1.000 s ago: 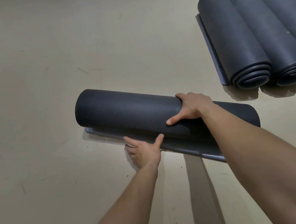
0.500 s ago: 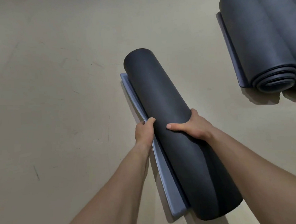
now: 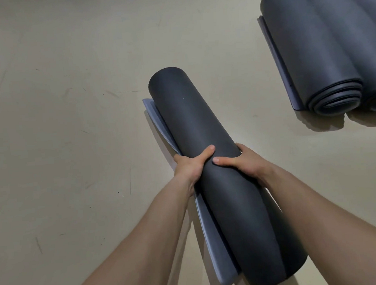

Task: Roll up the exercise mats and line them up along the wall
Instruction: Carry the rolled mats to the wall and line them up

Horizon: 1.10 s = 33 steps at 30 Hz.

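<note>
A dark grey rolled exercise mat [image 3: 194,124] lies lengthwise away from me over the beige floor, its loose grey flap [image 3: 211,240] sticking out along its left side. My left hand [image 3: 190,166] grips the roll from the left, thumb over the top. My right hand [image 3: 243,164] grips it from the right, thumb across the top, fingers hidden behind the roll. Whether the roll touches the floor I cannot tell. Other rolled mats [image 3: 314,51] lie side by side at the upper right.
The beige floor [image 3: 70,128] stretches open to the left and ahead, with faint scuff marks. The row of rolled mats at the upper right runs out of the frame; a second roll [image 3: 352,30] lies against the first.
The roll has swung from lying crosswise to pointing away from me. My left hand has moved from the flap onto the roll. Both hands now wrap it at the middle.
</note>
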Available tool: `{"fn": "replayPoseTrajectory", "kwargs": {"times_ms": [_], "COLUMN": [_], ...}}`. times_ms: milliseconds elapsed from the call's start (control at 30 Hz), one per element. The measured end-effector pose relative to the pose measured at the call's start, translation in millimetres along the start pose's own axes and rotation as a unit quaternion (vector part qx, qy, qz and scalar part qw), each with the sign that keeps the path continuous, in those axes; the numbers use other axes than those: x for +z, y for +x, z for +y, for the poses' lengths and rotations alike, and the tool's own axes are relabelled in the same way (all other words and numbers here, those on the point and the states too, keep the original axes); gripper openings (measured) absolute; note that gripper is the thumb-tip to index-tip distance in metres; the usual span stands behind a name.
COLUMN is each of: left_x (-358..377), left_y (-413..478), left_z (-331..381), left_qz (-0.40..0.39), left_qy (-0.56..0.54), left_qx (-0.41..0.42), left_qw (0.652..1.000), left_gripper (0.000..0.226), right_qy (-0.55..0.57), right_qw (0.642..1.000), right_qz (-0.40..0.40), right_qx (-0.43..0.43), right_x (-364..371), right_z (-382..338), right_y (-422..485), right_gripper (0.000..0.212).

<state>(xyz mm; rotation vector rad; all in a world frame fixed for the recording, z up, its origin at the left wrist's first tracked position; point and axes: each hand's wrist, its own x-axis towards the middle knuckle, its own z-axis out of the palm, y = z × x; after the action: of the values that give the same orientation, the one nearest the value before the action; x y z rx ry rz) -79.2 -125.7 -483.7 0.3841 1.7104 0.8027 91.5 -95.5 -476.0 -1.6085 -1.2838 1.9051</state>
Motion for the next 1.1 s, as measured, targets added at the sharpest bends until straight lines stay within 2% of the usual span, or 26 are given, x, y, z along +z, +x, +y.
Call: {"fn": "replayPoseTrajectory", "kwargs": {"times_ms": [67,167,400,667,833,1000,1100], "left_x": [-4,-4,42,171,281,399,465], "left_y": [-7,-37,-163,-329,-435,-541,-604], "left_z": [6,29,123,190,176,122,76], "left_qz": [-0.009,-0.041,-0.105,-0.225,-0.321,-0.395,-0.439], "left_qy": [0.016,0.03,0.11,0.219,0.292,0.355,0.394], "left_qx": [0.027,0.064,0.123,0.108,0.087,0.073,0.063], "left_qw": [0.999,0.997,0.981,0.943,0.897,0.844,0.805], "left_gripper": [0.119,0.099,0.094,0.103,0.091,0.101,0.107], "right_qy": [0.034,0.062,0.092,0.176,0.235,0.275,0.301], "right_qw": [0.999,0.995,0.978,0.937,0.891,0.834,0.799], "right_qz": [0.035,0.072,0.179,0.3,0.388,0.474,0.514], "right_qx": [-0.005,-0.018,-0.057,-0.037,0.01,0.062,0.085], "right_x": [4,-4,-59,-173,-247,-315,-350], "right_z": [0,-11,-81,-124,-99,-33,12], "right_y": [-8,-36,-162,-360,-493,-620,-697], "right_gripper": [0.056,0.083,0.088,0.096,0.093,0.1,0.098]}}
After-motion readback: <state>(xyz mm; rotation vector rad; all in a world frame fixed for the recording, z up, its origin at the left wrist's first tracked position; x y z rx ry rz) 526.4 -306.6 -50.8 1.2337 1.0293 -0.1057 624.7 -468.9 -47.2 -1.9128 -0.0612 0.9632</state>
